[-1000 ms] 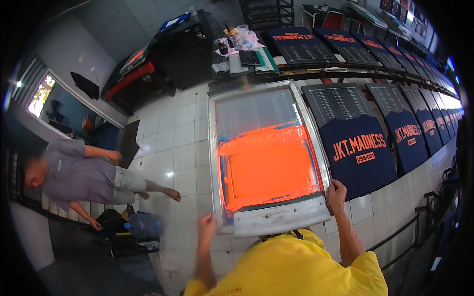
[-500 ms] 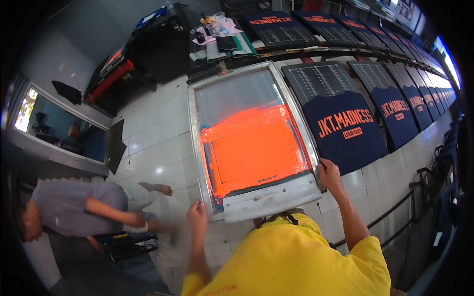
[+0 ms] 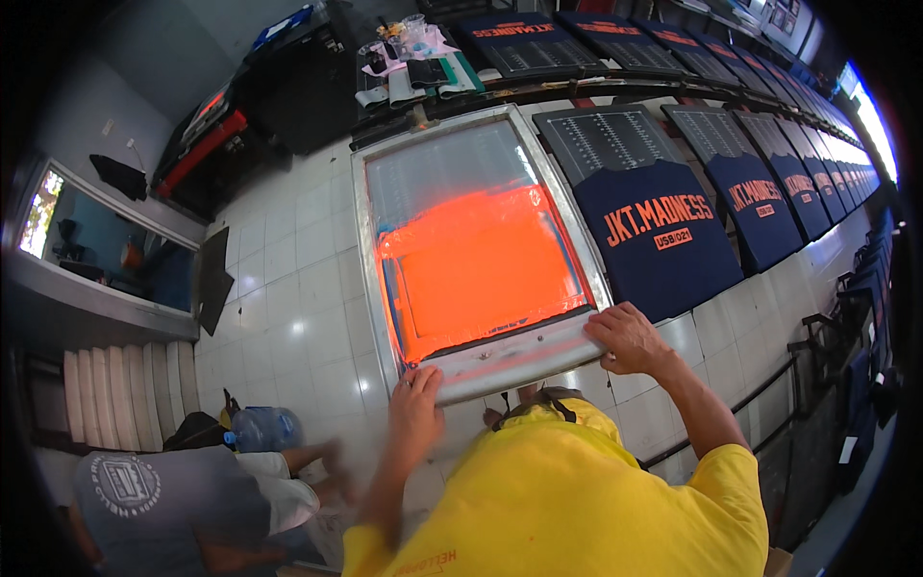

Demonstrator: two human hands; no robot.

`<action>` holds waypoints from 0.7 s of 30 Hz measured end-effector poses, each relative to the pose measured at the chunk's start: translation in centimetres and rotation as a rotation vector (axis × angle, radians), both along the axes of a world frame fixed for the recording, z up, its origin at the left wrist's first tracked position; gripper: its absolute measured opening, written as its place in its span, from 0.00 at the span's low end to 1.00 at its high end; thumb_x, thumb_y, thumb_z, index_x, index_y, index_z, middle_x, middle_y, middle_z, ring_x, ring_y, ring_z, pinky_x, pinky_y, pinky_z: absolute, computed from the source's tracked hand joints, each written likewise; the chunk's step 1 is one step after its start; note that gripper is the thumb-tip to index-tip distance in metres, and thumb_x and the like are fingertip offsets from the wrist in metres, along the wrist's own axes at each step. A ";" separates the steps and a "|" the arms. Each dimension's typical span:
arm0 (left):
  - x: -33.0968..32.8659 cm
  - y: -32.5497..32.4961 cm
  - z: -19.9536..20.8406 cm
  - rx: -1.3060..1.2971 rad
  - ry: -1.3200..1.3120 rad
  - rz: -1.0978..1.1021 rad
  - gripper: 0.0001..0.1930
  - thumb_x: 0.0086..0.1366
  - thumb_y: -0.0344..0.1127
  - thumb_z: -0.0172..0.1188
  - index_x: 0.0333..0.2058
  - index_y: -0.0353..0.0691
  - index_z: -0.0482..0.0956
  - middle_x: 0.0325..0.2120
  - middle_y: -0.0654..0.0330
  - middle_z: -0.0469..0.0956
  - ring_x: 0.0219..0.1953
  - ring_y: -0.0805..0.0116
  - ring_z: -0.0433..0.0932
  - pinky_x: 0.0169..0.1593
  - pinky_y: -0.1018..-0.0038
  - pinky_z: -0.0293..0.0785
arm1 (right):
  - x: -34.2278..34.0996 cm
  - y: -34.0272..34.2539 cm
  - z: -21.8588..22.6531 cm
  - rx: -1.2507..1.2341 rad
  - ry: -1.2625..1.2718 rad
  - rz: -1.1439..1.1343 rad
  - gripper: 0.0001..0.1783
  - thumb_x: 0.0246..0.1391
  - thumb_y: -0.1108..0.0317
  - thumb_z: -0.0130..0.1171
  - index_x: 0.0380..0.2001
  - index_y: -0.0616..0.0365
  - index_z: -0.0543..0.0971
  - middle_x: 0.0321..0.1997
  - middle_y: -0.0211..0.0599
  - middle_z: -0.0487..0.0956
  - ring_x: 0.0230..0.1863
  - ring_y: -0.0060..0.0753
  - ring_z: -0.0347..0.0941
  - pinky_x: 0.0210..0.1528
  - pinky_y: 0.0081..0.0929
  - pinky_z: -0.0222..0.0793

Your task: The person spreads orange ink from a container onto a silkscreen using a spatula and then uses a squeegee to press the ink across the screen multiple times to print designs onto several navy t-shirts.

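Observation:
I hold a large screen-printing frame [image 3: 385, 279] with a metal rim and an orange-inked mesh, out in front of me over the white tiled floor. My left hand [image 3: 415, 402] grips its near edge at the left. My right hand [image 3: 630, 338] grips the same edge at the right corner. The frame's right side lies beside a dark blue shirt [image 3: 663, 236] with orange print on a long table. My yellow shirt fills the lower middle of the view.
A row of dark blue printed shirts [image 3: 769, 197] runs along the table to the far right. Another person in a grey shirt [image 3: 163, 500] crouches at lower left by a water jug [image 3: 264, 428]. A cluttered shelf [image 3: 413, 62] and dark machines stand at the far end.
The frame has shifted right toward the shirt table and sits closer in view. The person in grey has moved from the left side down to the lower left corner.

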State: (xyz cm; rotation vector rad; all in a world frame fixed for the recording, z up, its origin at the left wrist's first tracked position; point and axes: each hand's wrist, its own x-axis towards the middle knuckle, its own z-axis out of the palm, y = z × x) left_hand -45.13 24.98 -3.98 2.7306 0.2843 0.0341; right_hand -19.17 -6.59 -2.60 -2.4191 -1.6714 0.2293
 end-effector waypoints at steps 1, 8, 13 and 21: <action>0.6 0.1 0.0 0.031 0.005 0.005 0.27 0.43 0.22 0.60 0.48 0.35 0.76 0.51 0.56 0.73 0.54 0.51 0.71 0.58 0.59 0.69 | 0.2 0.5 -0.3 0.007 -0.015 -0.018 0.29 0.32 0.71 0.68 0.45 0.54 0.75 0.46 0.36 0.77 0.50 0.40 0.72 0.52 0.37 0.65; 2.6 1.1 -1.6 0.119 -0.034 0.075 0.20 0.44 0.20 0.61 0.41 0.37 0.77 0.43 0.57 0.77 0.41 0.53 0.79 0.44 0.62 0.78 | 0.6 1.8 -2.4 0.196 -0.136 -0.123 0.15 0.30 0.74 0.66 0.27 0.55 0.77 0.34 0.33 0.77 0.40 0.37 0.74 0.46 0.36 0.63; 3.0 0.8 -1.8 0.121 -0.027 0.109 0.20 0.46 0.19 0.60 0.41 0.38 0.78 0.44 0.57 0.78 0.42 0.54 0.80 0.44 0.63 0.79 | 0.4 1.4 -2.7 0.246 -0.152 -0.134 0.15 0.30 0.75 0.64 0.28 0.55 0.77 0.34 0.34 0.78 0.38 0.37 0.74 0.43 0.36 0.62; 3.2 1.0 -5.4 0.235 -0.301 0.062 0.17 0.47 0.18 0.57 0.39 0.34 0.80 0.43 0.54 0.80 0.46 0.55 0.82 0.44 0.65 0.81 | 1.2 1.8 -4.9 0.249 -0.234 -0.123 0.09 0.39 0.74 0.57 0.29 0.58 0.75 0.36 0.36 0.78 0.38 0.38 0.74 0.43 0.37 0.63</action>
